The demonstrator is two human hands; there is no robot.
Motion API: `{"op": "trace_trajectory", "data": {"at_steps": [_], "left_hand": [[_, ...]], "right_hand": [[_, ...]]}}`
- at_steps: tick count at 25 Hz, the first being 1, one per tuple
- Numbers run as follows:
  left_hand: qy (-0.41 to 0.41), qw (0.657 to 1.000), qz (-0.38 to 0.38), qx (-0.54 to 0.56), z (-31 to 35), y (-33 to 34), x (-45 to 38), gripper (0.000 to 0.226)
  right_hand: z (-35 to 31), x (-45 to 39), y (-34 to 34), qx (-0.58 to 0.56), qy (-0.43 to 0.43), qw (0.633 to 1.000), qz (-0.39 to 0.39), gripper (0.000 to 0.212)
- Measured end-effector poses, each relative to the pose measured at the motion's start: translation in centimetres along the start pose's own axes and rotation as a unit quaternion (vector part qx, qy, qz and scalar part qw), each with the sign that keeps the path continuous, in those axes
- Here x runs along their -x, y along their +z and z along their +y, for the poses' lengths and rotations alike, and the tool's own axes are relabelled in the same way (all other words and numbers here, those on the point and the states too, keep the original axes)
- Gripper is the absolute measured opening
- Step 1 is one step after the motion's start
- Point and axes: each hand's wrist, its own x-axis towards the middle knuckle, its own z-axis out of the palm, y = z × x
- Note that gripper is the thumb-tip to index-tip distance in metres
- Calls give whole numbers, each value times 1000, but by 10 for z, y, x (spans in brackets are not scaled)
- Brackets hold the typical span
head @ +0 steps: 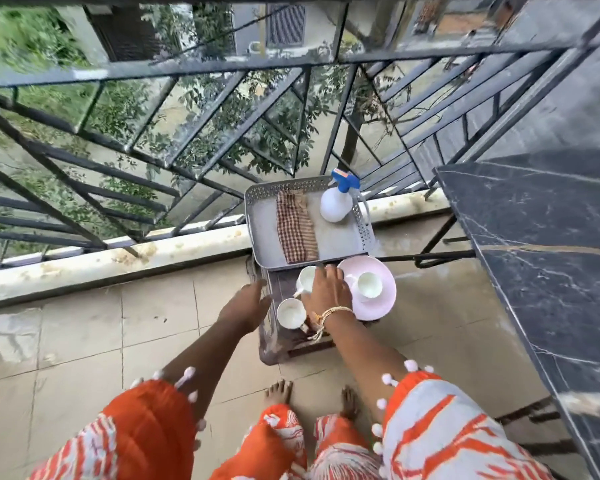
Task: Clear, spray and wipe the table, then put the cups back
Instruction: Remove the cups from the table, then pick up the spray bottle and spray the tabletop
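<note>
A low brown stool (pixel 274 344) stands on the balcony floor. On it are a white cup (pixel 291 314) at the front and a second white cup (pixel 306 279) behind it. A third white cup (pixel 369 285) sits on a pink plate (pixel 381 308). My right hand (pixel 328 292) reaches over the second cup's right side with fingers stretched forward; its palm hides any contact. My left hand (pixel 246 304) hovers open at the stool's left edge, holding nothing. Behind the cups, a grey tray (pixel 262 233) carries a checked cloth (pixel 296 230) and a white spray bottle (pixel 336 202) with a blue trigger.
A black marble table (pixel 541 244) on a dark metal frame fills the right side. A metal railing (pixel 153 161) and a low ledge (pixel 118 261) close off the balcony ahead. My bare feet (pixel 279 393) stand on the tiled floor in front of the stool.
</note>
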Motion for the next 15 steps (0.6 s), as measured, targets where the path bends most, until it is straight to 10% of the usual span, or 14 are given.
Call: {"op": "trace_trajectory", "data": {"at_steps": [5,10,15], "left_hand": [[32,999,24,-7,54,-15,-32,43],[-68,941,98,316,109,-8,-81,45],[-100,902,103,407,142,17,-134,18]], "right_hand": [[21,-42,-48,-109,82,991,-3,49],[62,-99,-72,-361,191,912,-37,54],[88,-163,-82,-410,156,897,-43,50]]}}
